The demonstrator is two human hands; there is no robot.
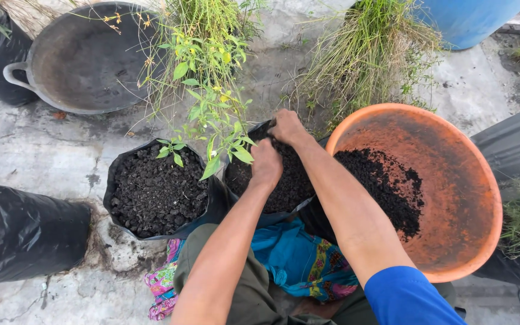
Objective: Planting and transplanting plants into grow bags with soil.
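My left hand (266,164) rests knuckles-up on the dark soil of a black plastic grow bag (284,192) in front of me, fingers curled into the soil near a green leafy plant (218,114). At the bag's far rim my right hand (288,127) presses down, its fingers also bent into the soil. Whether either hand grips soil or the plant stem is hidden. A second black grow bag (115,180) full of dark soil with a small seedling (173,150) stands just left of it.
An orange basin (470,180) holding a heap of dark soil sits at my right. A grey metal pan (85,60) lies at the back left. A black bag (25,235) lies at the left, a blue barrel (464,21) stands behind, and grass clumps (368,54) grow around.
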